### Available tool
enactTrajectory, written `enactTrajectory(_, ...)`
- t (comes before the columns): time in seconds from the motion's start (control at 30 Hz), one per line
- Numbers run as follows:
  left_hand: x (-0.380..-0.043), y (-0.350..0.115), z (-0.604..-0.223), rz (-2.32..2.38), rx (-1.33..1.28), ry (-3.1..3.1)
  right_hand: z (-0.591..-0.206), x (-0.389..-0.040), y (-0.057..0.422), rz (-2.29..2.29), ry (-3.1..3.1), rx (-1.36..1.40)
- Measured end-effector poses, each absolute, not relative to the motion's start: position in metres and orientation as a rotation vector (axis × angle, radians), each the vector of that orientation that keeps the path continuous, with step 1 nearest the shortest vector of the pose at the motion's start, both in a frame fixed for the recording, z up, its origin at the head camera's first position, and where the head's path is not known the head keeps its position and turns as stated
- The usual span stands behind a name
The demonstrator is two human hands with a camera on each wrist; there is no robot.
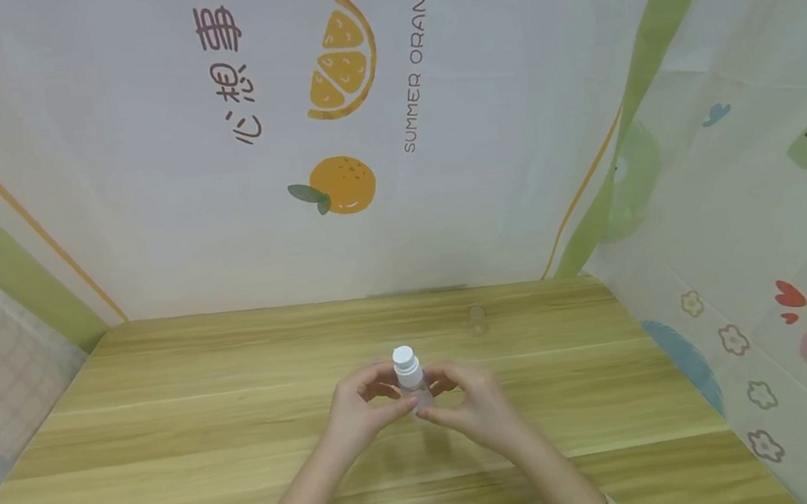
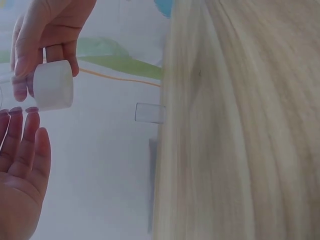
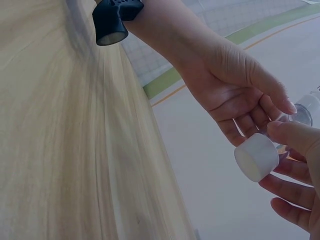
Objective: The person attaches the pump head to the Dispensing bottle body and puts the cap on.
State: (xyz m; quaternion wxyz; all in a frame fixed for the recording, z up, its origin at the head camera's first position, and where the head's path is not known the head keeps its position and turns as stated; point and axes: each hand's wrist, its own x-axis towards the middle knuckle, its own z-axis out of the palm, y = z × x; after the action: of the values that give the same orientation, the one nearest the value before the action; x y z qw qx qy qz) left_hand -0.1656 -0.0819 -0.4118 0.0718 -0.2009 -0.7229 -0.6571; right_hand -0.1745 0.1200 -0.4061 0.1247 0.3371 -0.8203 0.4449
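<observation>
Above the table, between both hands, is a small bottle [image 1: 410, 375] with a white top, a see-through middle and a white base [image 2: 53, 86]. Its top points up in the head view. My left hand [image 1: 359, 407] holds it from the left, with the thumb on the near side. From the right, my right hand [image 1: 476, 401] pinches it between thumb and fingers. Both thumbs and several fingertips meet around the clear part, covering much of it. The white base [image 3: 257, 157] sticks out below the hands in the right wrist view.
A small clear cylinder [image 1: 477, 321], like a cap, stands on the wooden table [image 1: 189, 413] beyond the right hand. Printed cloth [image 1: 181, 229] hangs behind the table and along its sides. A black wrist mount [image 3: 112, 22] sits on the left forearm.
</observation>
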Motion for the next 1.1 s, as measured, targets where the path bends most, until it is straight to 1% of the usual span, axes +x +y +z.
enactTrajectory(0.57, -0.1644, -0.0846, -0.4172, -1.949, -0.629, -2.157, -0.4117, -0.1749, 0.1161, 1.325, -2.381, 0.997)
enactTrajectory(1.1, -0.1636, -0.0825, -0.4180, -1.930, -0.601, -2.156, -0.4141, -0.1756, 0.1145, 1.346, -2.382, 0.981)
